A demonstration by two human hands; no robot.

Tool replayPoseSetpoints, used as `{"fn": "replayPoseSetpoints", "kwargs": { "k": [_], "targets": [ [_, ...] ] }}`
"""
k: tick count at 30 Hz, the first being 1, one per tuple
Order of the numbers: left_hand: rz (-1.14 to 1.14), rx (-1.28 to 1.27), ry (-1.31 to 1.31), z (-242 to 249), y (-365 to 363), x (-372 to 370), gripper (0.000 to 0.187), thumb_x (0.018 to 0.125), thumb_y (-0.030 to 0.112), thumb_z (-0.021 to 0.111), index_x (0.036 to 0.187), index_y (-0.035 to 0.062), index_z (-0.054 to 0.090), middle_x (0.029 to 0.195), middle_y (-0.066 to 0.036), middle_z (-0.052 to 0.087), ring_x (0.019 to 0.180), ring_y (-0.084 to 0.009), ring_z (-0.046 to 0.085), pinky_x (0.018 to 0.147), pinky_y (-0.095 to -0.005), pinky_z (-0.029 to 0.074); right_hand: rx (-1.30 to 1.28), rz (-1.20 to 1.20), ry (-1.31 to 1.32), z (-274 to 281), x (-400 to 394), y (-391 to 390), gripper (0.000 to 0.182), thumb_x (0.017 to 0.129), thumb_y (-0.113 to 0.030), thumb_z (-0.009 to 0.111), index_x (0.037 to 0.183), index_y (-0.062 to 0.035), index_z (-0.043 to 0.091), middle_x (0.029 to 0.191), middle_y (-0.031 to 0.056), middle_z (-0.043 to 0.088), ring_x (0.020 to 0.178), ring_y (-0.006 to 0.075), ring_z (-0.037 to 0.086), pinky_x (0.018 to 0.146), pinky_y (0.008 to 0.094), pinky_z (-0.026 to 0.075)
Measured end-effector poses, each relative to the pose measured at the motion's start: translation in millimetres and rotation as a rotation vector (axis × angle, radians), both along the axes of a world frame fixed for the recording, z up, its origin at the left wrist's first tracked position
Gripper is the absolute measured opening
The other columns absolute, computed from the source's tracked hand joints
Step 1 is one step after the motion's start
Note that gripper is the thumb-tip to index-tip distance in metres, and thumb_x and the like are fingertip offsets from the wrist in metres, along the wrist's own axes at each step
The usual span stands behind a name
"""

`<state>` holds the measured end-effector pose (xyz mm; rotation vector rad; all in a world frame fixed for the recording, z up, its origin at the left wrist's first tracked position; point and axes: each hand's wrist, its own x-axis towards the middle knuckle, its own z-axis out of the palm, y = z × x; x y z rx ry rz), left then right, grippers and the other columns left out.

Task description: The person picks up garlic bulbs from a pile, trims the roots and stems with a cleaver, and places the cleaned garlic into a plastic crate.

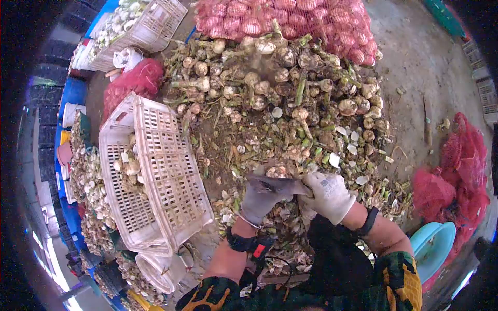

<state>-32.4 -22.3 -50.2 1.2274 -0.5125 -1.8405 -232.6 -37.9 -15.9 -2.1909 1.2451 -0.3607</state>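
Note:
My left hand [262, 199], in a grey glove, is closed at the lower centre, with a pale garlic bulb [276, 171] at its fingers. Against it on the right is my right hand [329, 196], in a dirty white glove, its fingers curled together. What the right hand holds is hidden; a dark, flat shape spans the gap between the hands, too unclear to name. Beyond both hands spreads a large heap of bulbs with stalks [259, 88]. Loose peelings and cut stems [249, 150] lie around and below the hands.
A white slatted crate [174, 171] stands tilted on the left with a few bulbs inside. Full red net sacks [290, 18] lie at the top. On the right are empty red nets [459, 166] and a turquoise basin [433, 249]. Another crate [150, 28] is at upper left.

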Motion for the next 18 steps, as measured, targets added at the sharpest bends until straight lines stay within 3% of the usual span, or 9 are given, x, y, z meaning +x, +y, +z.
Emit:
{"fn": "replayPoseSetpoints", "kwargs": {
  "k": [3, 7, 8, 10, 11, 13, 15, 16, 18],
  "targets": [
    [-0.086, -0.083, -0.076, -19.5, 5.6, 5.9, 0.046, 0.072, 0.006, 0.075, 0.112, 0.0026, 0.053, 0.102, -0.009, 0.065, 0.093, -0.0208, 0.063, 0.084, -0.0331, 0.05, 0.05, 0.029, 0.049, 8.6, 3.1, 1.4, 0.025, 0.074, -0.023, 0.067, 0.088, -0.0074, 0.055, 0.079, 0.0141, 0.059, 0.073, 0.0346, 0.061, 0.06, 0.0432, 0.048],
    [-0.08, -0.126, -0.208, 32.9, 13.9, 8.2, 0.052, 0.071, 0.019, 0.078, 0.113, 0.0027, 0.054, 0.102, -0.011, 0.066, 0.092, -0.0253, 0.064, 0.084, -0.0373, 0.05, 0.049, -0.026, 0.03, -8.9, 9.0, 4.5, 0.025, 0.077, -0.024, 0.064, 0.091, -0.0059, 0.056, 0.08, 0.0162, 0.062, 0.072, 0.0371, 0.062, 0.061, 0.0441, 0.05],
    [-0.084, -0.144, -0.238, 51.5, 12.3, 3.9, 0.054, 0.07, 0.022, 0.079, 0.113, 0.0028, 0.055, 0.101, -0.011, 0.066, 0.091, -0.0265, 0.065, 0.084, -0.0383, 0.05, 0.189, 0.075, 0.177, -26.2, 8.0, -6.4, 0.029, 0.075, -0.026, 0.066, 0.094, -0.0057, 0.058, 0.082, 0.0165, 0.064, 0.075, 0.0359, 0.064, 0.063, 0.043, 0.051],
    [-0.526, -0.711, -0.59, 91.5, 15.4, -3.0, 0.071, 0.059, 0.033, 0.084, 0.115, 0.0008, 0.055, 0.101, -0.015, 0.065, 0.091, -0.0307, 0.065, 0.082, -0.0389, 0.05, 0.513, 0.262, 0.445, -63.1, 11.0, -19.4, 0.038, 0.071, -0.03, 0.069, 0.098, -0.0054, 0.06, 0.088, 0.0171, 0.067, 0.081, 0.0336, 0.067, 0.066, 0.0408, 0.053],
    [-0.631, -0.996, -0.732, 103.4, 22.9, -4.6, 0.081, 0.053, 0.037, 0.087, 0.117, -0.0005, 0.055, 0.102, -0.018, 0.064, 0.092, -0.0328, 0.065, 0.081, -0.0389, 0.05, 0.575, 0.262, 0.523, -36.3, 18.9, -10.8, 0.046, 0.069, -0.033, 0.07, 0.103, -0.0032, 0.061, 0.091, 0.0192, 0.067, 0.086, 0.0336, 0.067, 0.071, 0.04, 0.054],
    [-0.567, -0.863, -0.65, 110.6, 9.4, -5.5, 0.083, 0.053, 0.037, 0.087, 0.119, -0.0013, 0.054, 0.101, -0.017, 0.064, 0.092, -0.0332, 0.064, 0.082, -0.0391, 0.05, 0.346, 0.102, 0.303, -40.7, 21.3, -7.3, 0.045, 0.077, -0.038, 0.067, 0.101, -0.0011, 0.06, 0.083, 0.0195, 0.067, 0.082, 0.037, 0.066, 0.072, 0.0419, 0.053],
    [-0.492, -0.636, -0.562, 105.6, 4.6, -1.8, 0.083, 0.054, 0.036, 0.087, 0.121, -0.0009, 0.054, 0.103, -0.017, 0.063, 0.094, -0.0338, 0.062, 0.085, -0.0394, 0.048, 0.489, -0.07, 0.204, -22.5, 17.1, -33.7, 0.045, 0.082, -0.042, 0.064, 0.099, -0.0001, 0.059, 0.092, 0.0222, 0.066, 0.087, 0.0399, 0.063, 0.076, 0.0411, 0.051],
    [-0.407, -0.471, -0.496, 97.4, 10.7, -0.9, 0.083, 0.055, 0.036, 0.087, 0.122, 0.0, 0.053, 0.106, -0.017, 0.061, 0.097, -0.0343, 0.061, 0.087, -0.0396, 0.047, 0.558, -0.174, -0.154, -25.9, 14.2, -34.5, 0.043, 0.085, -0.038, 0.063, 0.103, 0.0005, 0.059, 0.093, 0.0176, 0.067, 0.084, 0.0312, 0.066, 0.077, 0.039, 0.051],
    [-0.392, -0.771, -0.781, 85.3, 2.4, 5.7, 0.084, 0.056, 0.033, 0.086, 0.125, 0.0012, 0.051, 0.112, -0.017, 0.058, 0.102, -0.0357, 0.057, 0.089, -0.0406, 0.046, 0.736, -0.259, -0.738, 2.4, 6.4, -33.0, 0.038, 0.089, -0.034, 0.061, 0.107, -0.0005, 0.06, 0.089, 0.0062, 0.067, 0.078, 0.0164, 0.062, 0.075, 0.0339, 0.05]
  ]
}}
